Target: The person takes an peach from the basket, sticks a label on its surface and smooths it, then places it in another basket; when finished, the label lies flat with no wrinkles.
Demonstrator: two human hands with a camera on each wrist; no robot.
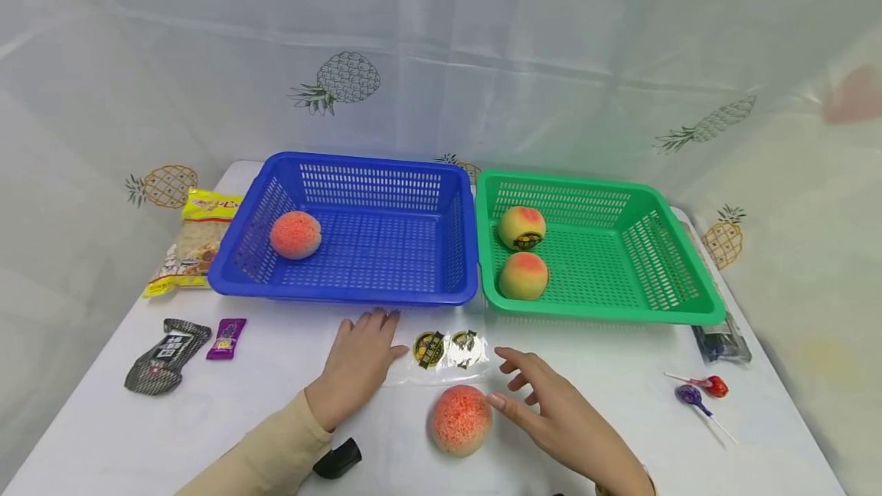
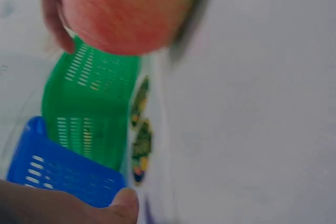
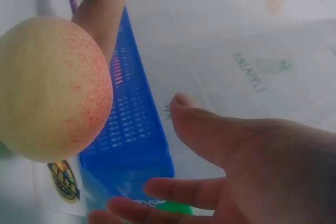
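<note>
A red-speckled peach sits on the table between the two hands; it also shows large in the left wrist view and the right wrist view. Behind it lies a clear strip with two round black-and-gold stickers. My left hand rests on the table left of the strip, fingers extended toward the blue basket, holding nothing. Loosely bent, the fingers of my right hand hover right of the strip. Its thumb is beside the peach; contact is unclear.
The blue basket contains a red peach. In the green basket are two yellow-red peaches, the rear one bearing a sticker. Snack packets and a purple wrapper lie left; two lollipops lie right.
</note>
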